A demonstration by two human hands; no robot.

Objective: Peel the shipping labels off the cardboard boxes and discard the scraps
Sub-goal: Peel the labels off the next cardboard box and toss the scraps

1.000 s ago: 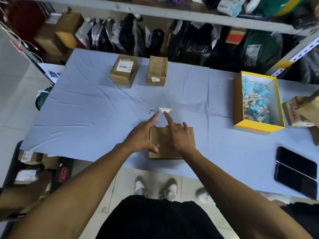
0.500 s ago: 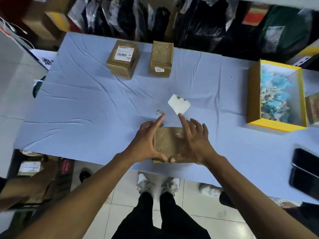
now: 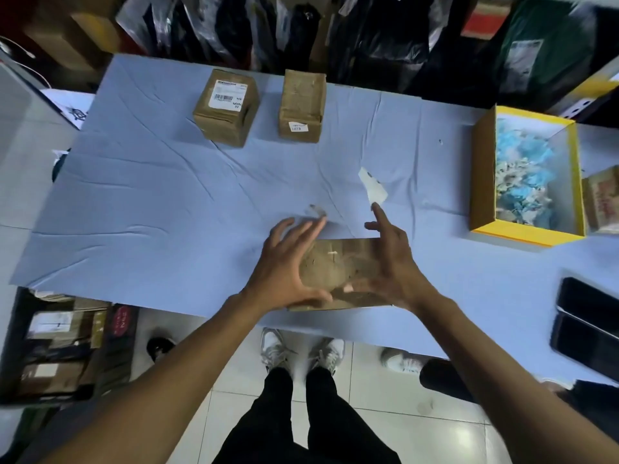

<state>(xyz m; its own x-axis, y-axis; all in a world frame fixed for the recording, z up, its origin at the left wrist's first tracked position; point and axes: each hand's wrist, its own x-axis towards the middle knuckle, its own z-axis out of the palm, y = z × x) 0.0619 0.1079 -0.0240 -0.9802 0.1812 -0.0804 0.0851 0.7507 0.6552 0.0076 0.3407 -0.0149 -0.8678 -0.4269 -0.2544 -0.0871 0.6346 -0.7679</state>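
A brown cardboard box (image 3: 348,262) lies on the blue cloth near the table's front edge, its top bare and scuffed. My left hand (image 3: 288,262) hovers over the box's left side with its fingers spread; a tiny scrap (image 3: 316,211) sits at its fingertips. My right hand (image 3: 388,259) is over the right side, fingers straight, and a white label scrap (image 3: 372,189) clings to the tip of its index finger. Two more boxes stand at the back: one (image 3: 227,108) with a white barcode label on top, one (image 3: 303,105) with a small label on its front.
A yellow-rimmed box (image 3: 482,169) holding blue and white scraps stands at the right, with another carton (image 3: 603,199) beyond it. Two dark phones (image 3: 586,316) lie at the front right. A crate of parcels (image 3: 57,343) sits on the floor at the left. Another person's shoe (image 3: 402,361) shows under the table.
Both hands have lifted off the box and spread their fingers. The white scrap has moved right with my right index finger.
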